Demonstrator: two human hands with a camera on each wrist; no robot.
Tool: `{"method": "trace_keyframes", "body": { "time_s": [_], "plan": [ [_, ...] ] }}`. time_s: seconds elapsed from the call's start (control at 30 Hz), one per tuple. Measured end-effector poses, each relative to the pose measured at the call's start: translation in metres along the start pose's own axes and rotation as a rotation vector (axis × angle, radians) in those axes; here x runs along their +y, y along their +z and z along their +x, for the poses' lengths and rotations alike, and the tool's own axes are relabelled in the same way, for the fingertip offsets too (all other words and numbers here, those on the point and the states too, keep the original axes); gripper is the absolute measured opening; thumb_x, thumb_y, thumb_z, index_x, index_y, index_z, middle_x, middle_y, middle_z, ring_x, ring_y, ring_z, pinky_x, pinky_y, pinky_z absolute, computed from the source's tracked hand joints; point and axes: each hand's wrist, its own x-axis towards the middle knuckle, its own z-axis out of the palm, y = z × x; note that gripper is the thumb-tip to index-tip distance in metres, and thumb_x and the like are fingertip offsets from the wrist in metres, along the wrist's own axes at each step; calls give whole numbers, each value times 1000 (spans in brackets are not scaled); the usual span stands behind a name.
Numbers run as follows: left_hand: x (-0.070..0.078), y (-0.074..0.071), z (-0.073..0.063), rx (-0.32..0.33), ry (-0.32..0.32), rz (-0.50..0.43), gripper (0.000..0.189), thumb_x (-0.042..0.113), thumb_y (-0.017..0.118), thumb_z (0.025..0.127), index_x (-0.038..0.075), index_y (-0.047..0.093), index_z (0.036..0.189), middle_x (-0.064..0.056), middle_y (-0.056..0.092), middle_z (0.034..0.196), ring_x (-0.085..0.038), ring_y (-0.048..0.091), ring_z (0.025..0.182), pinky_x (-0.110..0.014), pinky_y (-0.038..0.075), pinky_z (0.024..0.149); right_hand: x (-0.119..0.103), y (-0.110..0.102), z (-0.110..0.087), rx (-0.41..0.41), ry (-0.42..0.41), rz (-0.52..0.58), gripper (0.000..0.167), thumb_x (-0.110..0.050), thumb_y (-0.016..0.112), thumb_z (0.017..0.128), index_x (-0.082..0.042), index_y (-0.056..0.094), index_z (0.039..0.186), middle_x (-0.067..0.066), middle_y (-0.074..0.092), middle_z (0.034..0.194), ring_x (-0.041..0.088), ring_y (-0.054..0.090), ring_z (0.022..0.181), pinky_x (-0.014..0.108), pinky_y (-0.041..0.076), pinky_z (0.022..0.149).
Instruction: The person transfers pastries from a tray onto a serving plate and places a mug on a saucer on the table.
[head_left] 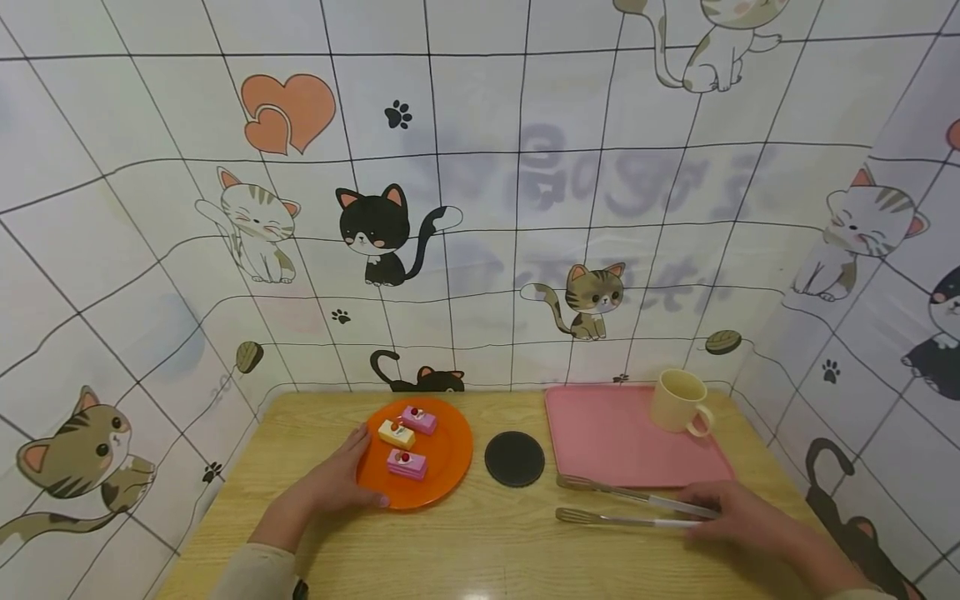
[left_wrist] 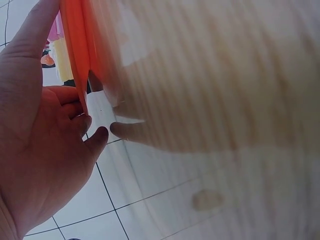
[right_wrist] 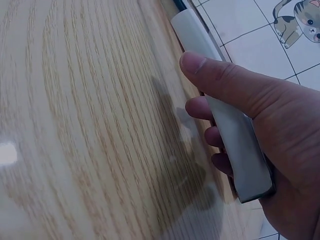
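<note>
On the table's left, an orange plate [head_left: 450, 454] bears three small toy cake slices, two pink [head_left: 407, 467] and one pale yellow [head_left: 395, 434], with red and orange toppings. My left hand [head_left: 348, 472] holds the plate's left rim; in the left wrist view its thumb and fingers lie about the orange edge. At the right, my right hand [head_left: 738, 517] grips tongs [head_left: 626, 522] with metal ends and white handles. Their arms stand apart, ends pointing left. The right wrist view shows a white handle [right_wrist: 235, 135] between thumb and curled fingers.
A black round coaster [head_left: 514, 458] lies between the plate and a pink tray [head_left: 600, 437]. A cream mug [head_left: 678, 400] stands on the tray's back right, handle toward the right front. Cat-patterned sheeting [head_left: 480, 192] encloses the wooden table's [head_left: 465, 550] back and sides.
</note>
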Motion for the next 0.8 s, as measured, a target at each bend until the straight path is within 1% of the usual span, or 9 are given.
{"method": "trace_keyframes", "body": {
  "time_s": [0.13,0.27,0.37,0.63,0.8],
  "plan": [
    [1,0,0,2,-1,4,136,54,100,75,-5,25,172,-25,13,183,-49,11,168,-69,22,131,2,0,-1,5,-22,-4,23,-13,88,96,-9,77,116,-12,74,102,1,61,88,21,48,73],
    [2,-1,-1,2,-1,14,136,53,100,75,-5,25,172,-26,13,182,-49,11,168,-69,22,131,5,0,-1,21,-56,-14,23,-11,89,95,-9,78,114,-12,74,101,2,62,87,21,48,72],
    [2,-1,-1,2,-1,16,136,53,100,75,-5,25,172,-26,13,183,-49,11,168,-69,22,131,6,0,-2,35,-66,-20,23,-11,89,94,-9,78,114,-11,75,100,3,62,87,21,49,73],
    [-3,1,1,7,2,16,137,55,100,74,-4,25,173,-25,13,183,-49,11,168,-69,23,131,6,-3,-5,67,-14,-31,27,-17,92,91,-12,78,113,-5,75,102,0,60,90,21,49,75],
    [-3,1,1,6,2,20,137,56,100,74,-4,26,173,-24,13,183,-49,11,168,-69,23,130,11,-2,-6,92,-33,-53,27,-17,93,89,-14,79,112,-6,75,101,-1,60,91,22,49,76]
  ]
}}
